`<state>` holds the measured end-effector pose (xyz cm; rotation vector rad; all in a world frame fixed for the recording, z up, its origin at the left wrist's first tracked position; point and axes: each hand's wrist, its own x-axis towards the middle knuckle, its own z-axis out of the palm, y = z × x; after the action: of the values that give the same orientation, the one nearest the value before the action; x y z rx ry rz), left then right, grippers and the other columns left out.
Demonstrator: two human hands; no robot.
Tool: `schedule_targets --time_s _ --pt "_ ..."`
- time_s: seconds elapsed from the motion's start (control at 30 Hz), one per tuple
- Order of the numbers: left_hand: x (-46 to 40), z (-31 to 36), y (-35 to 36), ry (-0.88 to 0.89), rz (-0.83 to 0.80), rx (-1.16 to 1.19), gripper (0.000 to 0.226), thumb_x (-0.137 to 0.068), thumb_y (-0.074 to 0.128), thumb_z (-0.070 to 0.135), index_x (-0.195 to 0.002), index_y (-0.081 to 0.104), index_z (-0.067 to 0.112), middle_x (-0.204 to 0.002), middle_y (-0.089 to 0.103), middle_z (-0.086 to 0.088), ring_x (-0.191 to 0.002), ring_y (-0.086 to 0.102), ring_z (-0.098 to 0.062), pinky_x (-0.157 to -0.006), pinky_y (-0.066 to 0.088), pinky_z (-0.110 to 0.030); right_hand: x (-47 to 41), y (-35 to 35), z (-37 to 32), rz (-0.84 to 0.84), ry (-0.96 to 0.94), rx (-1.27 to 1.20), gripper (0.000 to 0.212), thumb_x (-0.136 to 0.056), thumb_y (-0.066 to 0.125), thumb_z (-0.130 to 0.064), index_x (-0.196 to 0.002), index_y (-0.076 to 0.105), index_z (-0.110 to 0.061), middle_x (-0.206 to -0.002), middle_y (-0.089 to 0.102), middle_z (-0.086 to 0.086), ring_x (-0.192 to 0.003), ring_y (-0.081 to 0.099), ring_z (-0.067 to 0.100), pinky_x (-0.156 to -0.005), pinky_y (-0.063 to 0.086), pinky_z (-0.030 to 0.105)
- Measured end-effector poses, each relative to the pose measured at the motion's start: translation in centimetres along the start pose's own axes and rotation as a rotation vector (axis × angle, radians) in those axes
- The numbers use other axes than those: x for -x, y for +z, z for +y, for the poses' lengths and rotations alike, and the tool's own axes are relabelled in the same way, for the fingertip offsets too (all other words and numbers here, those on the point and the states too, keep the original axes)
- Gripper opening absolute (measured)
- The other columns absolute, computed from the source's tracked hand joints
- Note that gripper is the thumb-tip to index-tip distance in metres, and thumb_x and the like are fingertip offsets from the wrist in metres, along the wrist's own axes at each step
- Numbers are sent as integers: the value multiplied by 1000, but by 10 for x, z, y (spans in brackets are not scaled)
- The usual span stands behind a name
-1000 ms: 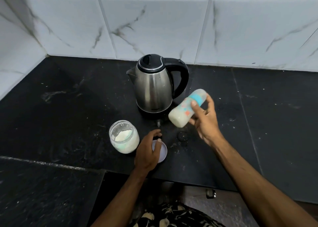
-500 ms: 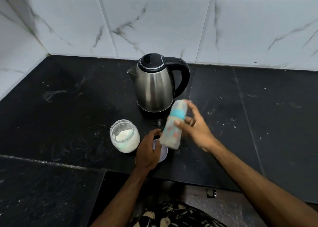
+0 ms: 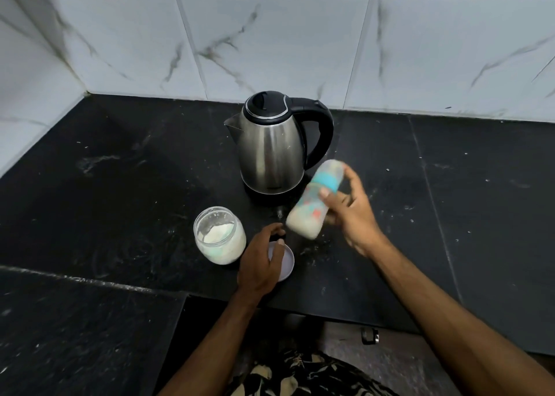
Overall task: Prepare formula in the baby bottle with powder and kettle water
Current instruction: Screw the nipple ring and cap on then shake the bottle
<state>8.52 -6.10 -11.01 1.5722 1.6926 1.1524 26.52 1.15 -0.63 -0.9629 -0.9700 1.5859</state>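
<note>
My right hand (image 3: 351, 212) grips a capped baby bottle (image 3: 312, 203) with a blue collar. The bottle is tilted, cap up to the right, and milky liquid fills its lower end; it is blurred. My left hand (image 3: 261, 260) rests on a pale round lid (image 3: 286, 260) lying flat on the black counter (image 3: 120, 185), fingers curled at its edge. An open glass jar of white powder (image 3: 219, 235) stands just left of that hand. The steel kettle (image 3: 270, 146) with a black handle stands behind, lid closed.
White marble-look wall tiles (image 3: 270, 41) close off the back and left of the counter. The counter's front edge steps down near my body, with a lower black surface (image 3: 75, 335) at the left. White specks and smears mark the counter.
The bottle in my right hand has swung from tilted to nearly upright and back to tilted, moving left then right. My left hand stays on the lid.
</note>
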Motion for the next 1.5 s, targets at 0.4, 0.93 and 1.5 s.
schedule_targets --time_s 0.4,0.93,1.5 --pt "0 2 0 -6 13 -3 41 -90 43 41 -124 57 23 -111 65 16 -107 60 -2 -95 47 -28 -12 -9 -2 128 -37 -76 68 -87 67 -13 -145 33 -23 -96 76 -2 -93 73 20 -70 61 40" --pt "-2 -4 2 -2 2 -6 38 -91 47 35 -125 58 21 -114 65 13 -108 60 -4 -95 48 -33 6 -5 4 -77 62 96 73 -85 68 -12 -146 31 -27 -101 75 7 -92 74 23 -69 61 39" --pt "0 -1 2 12 13 -7 38 -92 45 38 -125 57 24 -110 65 15 -106 59 -1 -95 45 -23 -13 -6 -8 92 -45 -73 69 -86 67 -15 -145 31 -24 -100 76 2 -97 72 22 -75 61 44"
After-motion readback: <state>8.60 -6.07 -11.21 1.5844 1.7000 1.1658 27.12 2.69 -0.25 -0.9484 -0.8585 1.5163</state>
